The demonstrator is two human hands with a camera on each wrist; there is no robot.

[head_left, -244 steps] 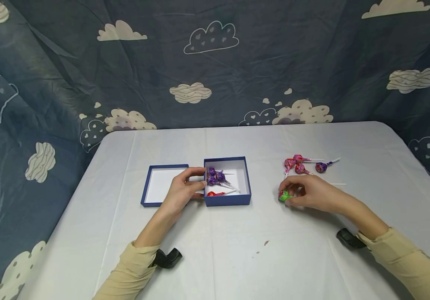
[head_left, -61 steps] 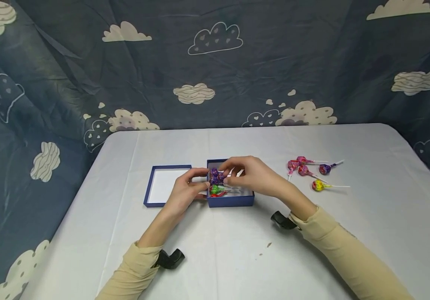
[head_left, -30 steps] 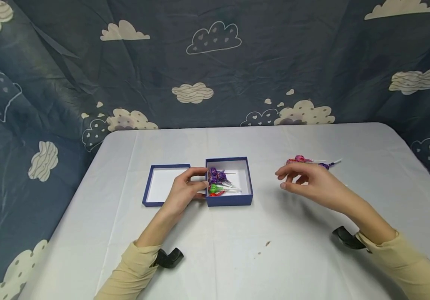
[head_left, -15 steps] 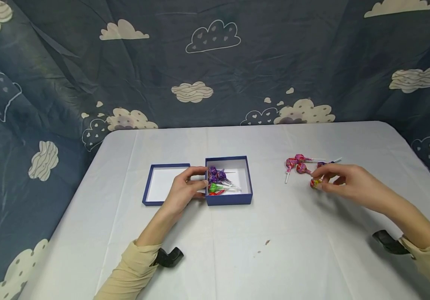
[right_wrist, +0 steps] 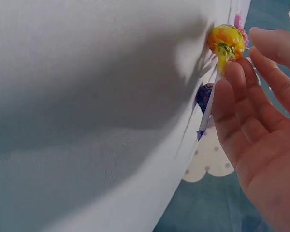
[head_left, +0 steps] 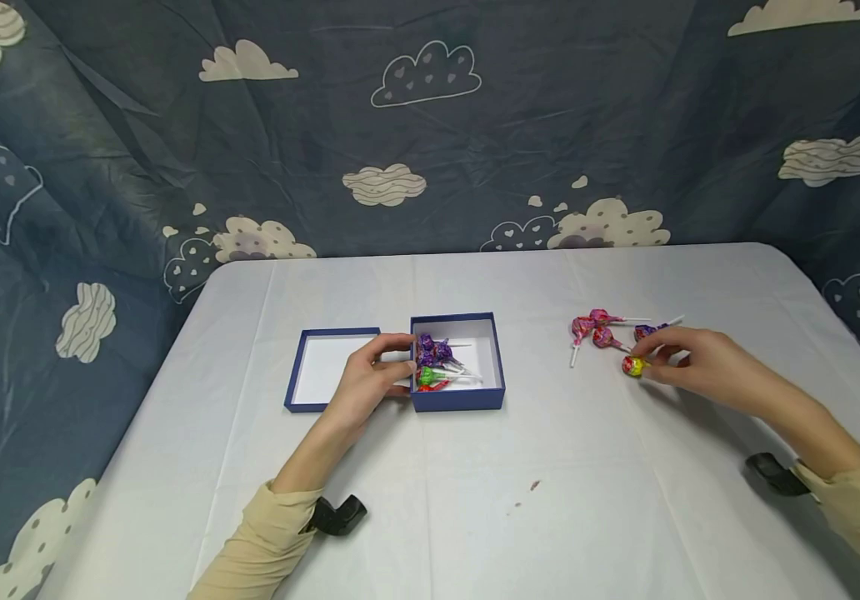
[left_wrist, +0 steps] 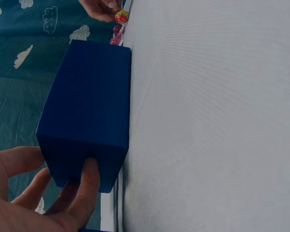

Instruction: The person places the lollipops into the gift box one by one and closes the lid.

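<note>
A blue box (head_left: 460,402) stands on the white table. Inside lie purple-wrapped lollipops (head_left: 427,357), a green one (head_left: 427,377) and a red one. My left hand (head_left: 370,375) rests its fingertips against the box's left wall; in the left wrist view the spread fingers (left_wrist: 89,179) touch that end. My right hand (head_left: 707,371) is at a yellow lollipop (head_left: 633,367) and seems to pinch it by the stick end. In the right wrist view the wrapped candy (right_wrist: 227,41) shows beyond the fingertips, and its stick runs beside the fingers.
A shallow lid (head_left: 321,362), white inside, lies left of the box, partly behind my left hand. Several pink lollipops (head_left: 602,337) and one purple lollipop (head_left: 643,331) lie just beyond the right hand. A cloud-printed curtain (head_left: 430,150) hangs behind the table.
The green lollipop went from the right side into the box. My right hand has since left the box and moved right to the yellow lollipop, which has shifted slightly. The left hand stayed put.
</note>
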